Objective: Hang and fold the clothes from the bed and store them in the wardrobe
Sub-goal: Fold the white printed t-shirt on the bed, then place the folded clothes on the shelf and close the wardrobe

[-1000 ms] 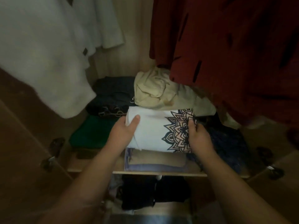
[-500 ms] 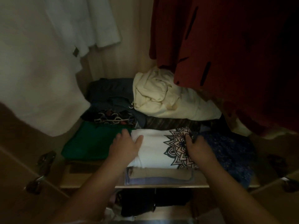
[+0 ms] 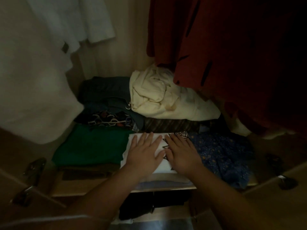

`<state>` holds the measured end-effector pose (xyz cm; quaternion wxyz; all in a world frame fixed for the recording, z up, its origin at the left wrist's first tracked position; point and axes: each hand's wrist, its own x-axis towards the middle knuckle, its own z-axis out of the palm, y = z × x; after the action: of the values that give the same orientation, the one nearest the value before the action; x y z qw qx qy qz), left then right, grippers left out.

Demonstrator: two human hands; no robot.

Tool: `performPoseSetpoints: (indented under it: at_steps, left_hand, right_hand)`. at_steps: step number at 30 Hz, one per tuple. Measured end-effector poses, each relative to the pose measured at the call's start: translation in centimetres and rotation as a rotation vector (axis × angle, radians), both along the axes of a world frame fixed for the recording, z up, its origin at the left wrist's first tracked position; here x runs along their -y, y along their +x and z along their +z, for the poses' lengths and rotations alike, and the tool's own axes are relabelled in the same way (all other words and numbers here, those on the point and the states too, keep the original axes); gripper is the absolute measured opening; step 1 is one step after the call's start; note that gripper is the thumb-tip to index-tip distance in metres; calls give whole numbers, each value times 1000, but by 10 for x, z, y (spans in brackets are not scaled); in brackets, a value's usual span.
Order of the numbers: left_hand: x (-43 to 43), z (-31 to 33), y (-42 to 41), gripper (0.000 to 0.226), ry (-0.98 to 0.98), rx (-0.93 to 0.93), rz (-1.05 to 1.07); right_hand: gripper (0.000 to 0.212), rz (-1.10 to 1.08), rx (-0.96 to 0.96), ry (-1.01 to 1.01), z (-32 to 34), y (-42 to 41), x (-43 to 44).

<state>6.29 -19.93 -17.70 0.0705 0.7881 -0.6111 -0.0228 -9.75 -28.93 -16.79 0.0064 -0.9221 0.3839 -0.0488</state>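
A folded white shirt (image 3: 160, 146) with a dark mandala print lies on top of a small stack at the front of the wardrobe shelf (image 3: 69, 190). My left hand (image 3: 143, 154) lies flat on it with fingers spread. Beside it, my right hand (image 3: 181, 153) presses flat on the printed part. Both hands cover most of the shirt. Under it show the edges of a beige and a pale blue folded garment (image 3: 166, 182).
A green folded garment (image 3: 93, 146) lies left of the stack, a blue patterned cloth (image 3: 222, 155) right. Behind are dark folded clothes (image 3: 106, 97) and a crumpled cream garment (image 3: 166, 100). White garments (image 3: 36, 67) and a red one (image 3: 232, 47) hang above. Door hinges (image 3: 31, 176) flank the opening.
The white shirt has been set down on the stack and pushed in. Both hands went from holding its sides to lying flat on top of it.
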Motion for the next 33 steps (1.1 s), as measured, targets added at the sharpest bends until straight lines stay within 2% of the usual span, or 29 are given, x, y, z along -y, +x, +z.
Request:
performPoseSetpoints:
  at_steps: [7, 12, 18, 26, 29, 33]
  left_hand:
    - [-6, 30, -6, 68, 29, 2, -32]
    - [-24, 63, -41, 65, -91, -4, -40]
    - [-73, 73, -160, 68, -215, 55, -182]
    - [-160, 46, -346, 67, -41, -95, -405]
    - [-192, 32, -412, 66, 27, -106, -534]
    - [-215, 30, -475, 70, 17, -130, -645]
  right_hand:
    - [58, -10, 19, 25, 25, -9, -8]
    - [58, -98, 150, -12, 62, -58, -33]
    - [58, -224, 200, -66, 77, -175, -111]
    - [63, -567, 233, -65, 55, -389, -271]
    - [62, -673, 314, -104, 47, -451, -340]
    - [56, -804, 444, -104, 39, -514, -393]
